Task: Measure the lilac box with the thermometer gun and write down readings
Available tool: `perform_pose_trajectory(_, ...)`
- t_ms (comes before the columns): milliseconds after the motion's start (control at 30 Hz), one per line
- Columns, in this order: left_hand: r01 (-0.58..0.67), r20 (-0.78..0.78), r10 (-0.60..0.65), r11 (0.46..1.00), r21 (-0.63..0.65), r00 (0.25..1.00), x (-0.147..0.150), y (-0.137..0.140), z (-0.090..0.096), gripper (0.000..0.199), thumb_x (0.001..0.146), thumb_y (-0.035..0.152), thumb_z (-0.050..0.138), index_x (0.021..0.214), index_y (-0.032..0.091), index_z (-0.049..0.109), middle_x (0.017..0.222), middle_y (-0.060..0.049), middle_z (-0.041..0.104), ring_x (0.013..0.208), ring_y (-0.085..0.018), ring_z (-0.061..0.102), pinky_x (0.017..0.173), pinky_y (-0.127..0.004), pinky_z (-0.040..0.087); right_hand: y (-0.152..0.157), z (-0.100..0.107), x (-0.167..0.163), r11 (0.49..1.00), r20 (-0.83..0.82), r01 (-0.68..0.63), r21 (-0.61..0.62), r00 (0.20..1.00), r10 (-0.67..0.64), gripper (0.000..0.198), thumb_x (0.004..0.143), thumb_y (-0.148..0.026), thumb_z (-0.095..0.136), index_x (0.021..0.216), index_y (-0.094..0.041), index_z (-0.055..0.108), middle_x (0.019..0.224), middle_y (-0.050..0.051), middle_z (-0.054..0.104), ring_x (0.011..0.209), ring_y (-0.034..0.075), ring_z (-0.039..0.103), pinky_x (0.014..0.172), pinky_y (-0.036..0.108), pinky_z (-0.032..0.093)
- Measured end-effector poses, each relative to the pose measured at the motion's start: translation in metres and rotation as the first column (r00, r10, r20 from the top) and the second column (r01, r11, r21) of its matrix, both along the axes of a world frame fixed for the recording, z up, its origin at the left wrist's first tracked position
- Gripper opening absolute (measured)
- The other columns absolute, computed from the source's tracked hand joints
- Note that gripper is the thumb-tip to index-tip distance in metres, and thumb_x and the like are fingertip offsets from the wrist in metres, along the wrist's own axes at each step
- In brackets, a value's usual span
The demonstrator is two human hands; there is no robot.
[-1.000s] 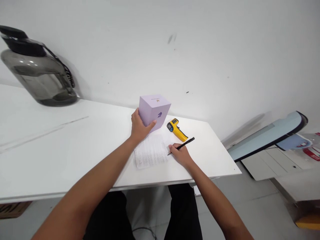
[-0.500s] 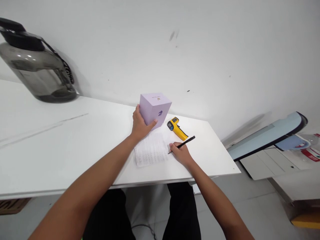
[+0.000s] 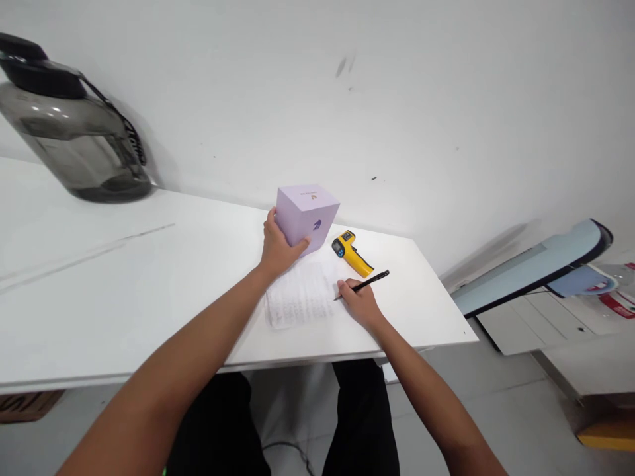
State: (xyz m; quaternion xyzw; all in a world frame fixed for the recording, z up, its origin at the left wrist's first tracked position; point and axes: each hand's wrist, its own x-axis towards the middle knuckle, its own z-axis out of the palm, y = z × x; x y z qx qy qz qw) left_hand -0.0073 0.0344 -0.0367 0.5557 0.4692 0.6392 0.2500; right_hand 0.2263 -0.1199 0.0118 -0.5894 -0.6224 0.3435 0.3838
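My left hand [image 3: 282, 246] grips the lower left of a pale purple box [image 3: 312, 215], thumb on its front face and fingers round its left side. The box stands on the white table near the wall. In front of it lies a sheet of paper [image 3: 300, 297] covered with lines of writing, too blurred to read. My right hand [image 3: 358, 303] is closed round a black pen [image 3: 372, 279], its tip at the paper's right edge. Just beyond that hand, right of the box, rests a yellow infrared thermometer [image 3: 351, 253] with a dark display.
A large grey see-through water jug [image 3: 79, 139] with a black lid stands at the back left of the white table [image 3: 124, 297]. Past the table's right end is a tilted light-blue panel with a dark edge [image 3: 536, 271]. A cable [image 3: 292, 446] lies on the floor.
The pen tip and my right hand have shifted very slightly up at the paper's right edge. My left hand keeps its grip on the box, and the thermometer stays put.
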Motion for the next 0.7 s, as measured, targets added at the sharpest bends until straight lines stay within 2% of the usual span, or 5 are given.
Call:
perform_pose_trajectory(200, -0.008, -0.01, 0.008, 1.0, 0.025, 1.0, 0.0, 0.0018, -0.0032, 0.133, 0.067, 0.046, 0.103, 0.176, 0.029, 0.029, 0.172, -0.025, 0.043, 0.171, -0.052, 0.039, 0.141, -0.075, 0.036, -0.0004, 0.0008, -0.0008, 1.0, 0.006, 0.009, 0.0, 1.0, -0.009, 0.049, 0.089, -0.068, 0.063, 0.062, -0.027, 0.063, 0.056, -0.003, 0.047, 0.063, 0.019, 0.046, 0.065, 0.035, 0.038)
perform_pose_trajectory(400, -0.011, -0.022, 0.012, 0.999, 0.041, 1.0, 0.0005, 0.0005, -0.002, 0.138, 0.069, 0.058, 0.103, 0.178, 0.025, 0.026, 0.176, -0.027, 0.039, 0.175, -0.052, 0.033, 0.143, -0.073, 0.033, -0.0013, 0.0009, -0.0008, 1.0, 0.013, 0.021, 0.013, 1.0, -0.021, 0.05, 0.089, -0.069, 0.062, 0.061, -0.028, 0.06, 0.056, -0.003, 0.047, 0.064, 0.019, 0.046, 0.065, 0.035, 0.039)
perform_pose_trajectory(567, 0.002, 0.009, -0.003, 0.998, 0.063, 1.0, -0.0004, -0.0006, -0.0026, 0.135, 0.073, 0.068, 0.101, 0.179, 0.03, 0.027, 0.177, -0.024, 0.039, 0.173, -0.049, 0.037, 0.143, -0.071, 0.033, -0.0012, 0.0028, 0.0003, 1.0, 0.011, 0.0, -0.005, 1.0, 0.0, 0.05, 0.089, -0.067, 0.067, 0.059, -0.027, 0.061, 0.06, -0.001, 0.052, 0.065, 0.019, 0.05, 0.066, 0.035, 0.042)
perform_pose_trajectory(700, -0.01, 0.067, 0.007, 0.999, 0.044, 0.998, -0.0002, 0.0009, -0.0033, 0.134, 0.072, 0.066, 0.103, 0.178, 0.034, 0.029, 0.171, -0.022, 0.042, 0.169, -0.047, 0.041, 0.142, -0.071, 0.035, -0.001, -0.0055, 0.0035, 0.999, -0.059, 0.049, -0.001, 0.997, -0.049, 0.059, 0.093, -0.077, 0.068, 0.063, -0.027, 0.064, 0.055, -0.003, 0.048, 0.06, 0.019, 0.048, 0.06, 0.034, 0.042)
